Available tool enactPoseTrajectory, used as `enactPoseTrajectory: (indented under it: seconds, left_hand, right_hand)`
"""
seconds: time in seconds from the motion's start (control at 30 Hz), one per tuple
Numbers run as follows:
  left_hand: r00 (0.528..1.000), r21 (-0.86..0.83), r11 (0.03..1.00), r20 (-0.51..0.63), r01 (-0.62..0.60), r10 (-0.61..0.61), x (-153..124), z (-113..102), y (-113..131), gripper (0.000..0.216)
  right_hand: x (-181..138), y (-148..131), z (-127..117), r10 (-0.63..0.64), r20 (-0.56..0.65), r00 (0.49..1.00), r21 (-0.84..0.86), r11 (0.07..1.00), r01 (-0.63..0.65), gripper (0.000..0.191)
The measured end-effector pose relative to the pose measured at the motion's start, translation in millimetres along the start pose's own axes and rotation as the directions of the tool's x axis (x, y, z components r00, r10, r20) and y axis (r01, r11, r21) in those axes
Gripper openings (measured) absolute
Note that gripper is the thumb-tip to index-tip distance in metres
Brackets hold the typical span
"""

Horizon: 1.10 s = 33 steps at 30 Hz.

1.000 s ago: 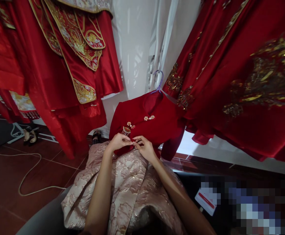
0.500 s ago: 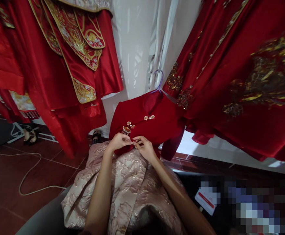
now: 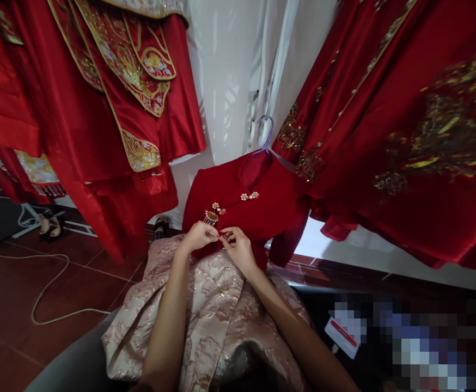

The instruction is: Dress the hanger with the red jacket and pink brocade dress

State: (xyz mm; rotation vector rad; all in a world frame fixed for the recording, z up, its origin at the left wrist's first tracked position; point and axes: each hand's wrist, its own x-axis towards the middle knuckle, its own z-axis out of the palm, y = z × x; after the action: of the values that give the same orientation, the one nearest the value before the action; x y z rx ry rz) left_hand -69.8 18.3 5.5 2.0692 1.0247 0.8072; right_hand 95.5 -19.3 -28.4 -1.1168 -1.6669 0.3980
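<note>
A red velvet-looking jacket [image 3: 230, 174] with long sleeves hangs slanted on a purple hanger [image 3: 267, 133], its lower part resting over pink brocade fabric [image 3: 209, 316]. Flower-shaped beaded fasteners [image 3: 249, 196] mark its front, and a fan-shaped tasselled brooch [image 3: 211, 216] sits further down on the left. Just below that brooch, my left hand [image 3: 200, 236] is closed in a pinch at the jacket's front edge. Opposite it, fingertips almost meeting, my right hand [image 3: 238, 247] pinches at the same spot. A small pale beaded fastener [image 3: 223, 237] shows between the fingertips, partly hidden by them.
Red embroidered garments [image 3: 140, 103] hang at the left, and more with gold sequins [image 3: 446, 125] at the right. A pale cable [image 3: 54, 277] crosses the tiled floor. Black shoes [image 3: 50, 227] stand by a white rack. A white-and-red card [image 3: 344, 335] lies lower right.
My right hand's fingers have shifted slightly at the fastener, and its wrist has turned a little. My left hand stays almost in place. The jacket hangs as before.
</note>
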Motion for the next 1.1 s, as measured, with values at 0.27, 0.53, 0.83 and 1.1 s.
enactPoseTrajectory:
  seconds: [0.27, 0.53, 0.83, 1.1]
  left_hand:
    - [1.000, 0.069, 0.997, -0.021, 0.024, -0.022, 0, 0, -4, 0.019]
    - [0.997, 0.062, 0.995, -0.047, 0.072, -0.069, 1, 0, -15, 0.018]
    - [0.998, 0.196, 0.981, -0.061, 0.008, 0.004, 1, 2, -5, 0.028]
    - [0.998, 0.185, 0.983, -0.056, 0.012, -0.001, -1, 1, -5, 0.015]
  right_hand:
    - [7, 3, 4, 0.012, -0.008, 1.000, -0.026, 1.000, -0.012, 0.017]
    - [8, 4, 6, -0.028, 0.048, 0.998, -0.094, 0.995, 0.032, 0.017]
    - [7, 1, -9, -0.017, 0.186, 0.982, 0.003, 1.000, 0.017, 0.023]
    - [-28, 21, -64, 0.042, 0.258, 0.965, 0.003, 0.999, -0.044, 0.024]
